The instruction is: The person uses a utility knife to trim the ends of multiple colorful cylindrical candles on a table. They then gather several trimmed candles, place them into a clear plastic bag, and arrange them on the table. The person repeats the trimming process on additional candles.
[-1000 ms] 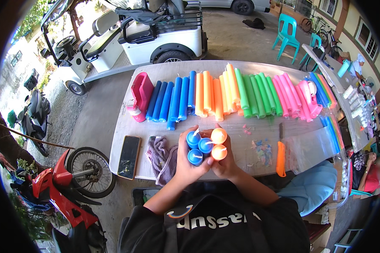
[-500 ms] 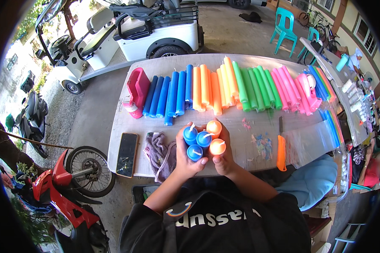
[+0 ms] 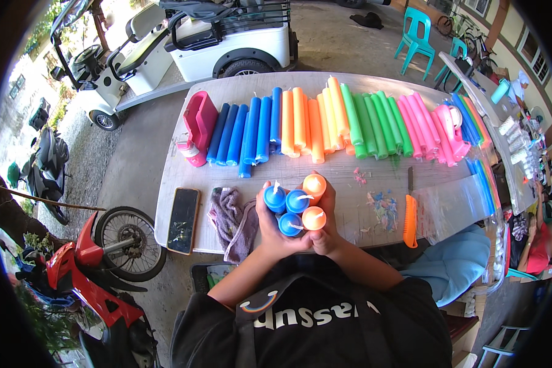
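Three blue candles (image 3: 297, 201) and two orange candles (image 3: 314, 218) stand bunched upright, their wick ends facing up at me. My left hand (image 3: 276, 239) wraps the bundle on the blue side. On the orange side my right hand (image 3: 329, 232) closes around it, and the two thumbs come near each other at the front. The lower parts of the candles are hidden by my hands. Beyond them lies a row of long candles: blue (image 3: 264, 129), orange (image 3: 313, 129), green (image 3: 377, 126) and pink (image 3: 420, 126).
On the table (image 3: 276, 83) are a phone (image 3: 184, 221), a purple-grey cloth (image 3: 233, 224), a pink holder (image 3: 200, 122), a pink tape dispenser (image 3: 452, 132), an orange-handled knife (image 3: 410, 221), wax scraps (image 3: 383, 208) and clear plastic bags (image 3: 454, 205). A red motorcycle (image 3: 92, 251) stands left.
The bundle has shifted slightly in my hands: the front blue candle moved a little right and the candle tops tilted. Both hands still hold it.
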The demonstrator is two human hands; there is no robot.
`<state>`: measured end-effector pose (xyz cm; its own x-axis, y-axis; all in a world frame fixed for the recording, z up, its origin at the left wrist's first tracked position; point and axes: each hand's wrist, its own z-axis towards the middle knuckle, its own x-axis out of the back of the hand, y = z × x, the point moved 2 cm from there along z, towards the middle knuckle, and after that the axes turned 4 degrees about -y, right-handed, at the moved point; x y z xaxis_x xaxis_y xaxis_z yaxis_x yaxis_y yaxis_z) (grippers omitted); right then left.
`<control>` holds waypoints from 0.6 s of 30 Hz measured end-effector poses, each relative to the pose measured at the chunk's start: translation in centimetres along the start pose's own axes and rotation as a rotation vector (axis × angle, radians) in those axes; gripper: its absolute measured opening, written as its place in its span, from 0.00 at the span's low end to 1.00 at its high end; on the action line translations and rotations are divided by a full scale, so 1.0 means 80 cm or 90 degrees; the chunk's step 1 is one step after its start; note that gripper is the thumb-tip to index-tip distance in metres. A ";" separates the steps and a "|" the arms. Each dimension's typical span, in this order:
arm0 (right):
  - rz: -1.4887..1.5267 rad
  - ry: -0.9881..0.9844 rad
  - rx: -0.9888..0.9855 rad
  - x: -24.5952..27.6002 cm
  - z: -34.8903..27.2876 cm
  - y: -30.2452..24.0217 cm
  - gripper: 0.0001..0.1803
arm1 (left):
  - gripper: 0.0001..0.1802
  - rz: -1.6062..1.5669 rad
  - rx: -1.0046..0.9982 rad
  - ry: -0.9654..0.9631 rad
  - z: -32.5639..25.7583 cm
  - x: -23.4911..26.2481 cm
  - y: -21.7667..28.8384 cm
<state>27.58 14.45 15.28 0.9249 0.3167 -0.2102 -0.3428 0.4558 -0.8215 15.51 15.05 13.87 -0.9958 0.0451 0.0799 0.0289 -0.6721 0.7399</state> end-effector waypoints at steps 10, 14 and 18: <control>0.013 0.003 -0.037 0.001 0.000 -0.003 0.58 | 0.68 0.032 -0.031 -0.028 -0.014 0.004 -0.014; 0.015 0.009 -0.042 0.000 0.000 -0.004 0.58 | 0.68 0.067 -0.040 -0.013 -0.017 0.003 -0.017; -0.019 0.013 -0.037 0.002 -0.002 -0.005 0.57 | 0.67 0.115 -0.076 -0.012 -0.018 0.006 -0.018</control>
<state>27.86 14.18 15.52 0.9378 0.2868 -0.1957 -0.3058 0.4149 -0.8569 14.90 14.98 11.90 -0.9736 -0.0703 0.2173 0.1945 -0.7537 0.6278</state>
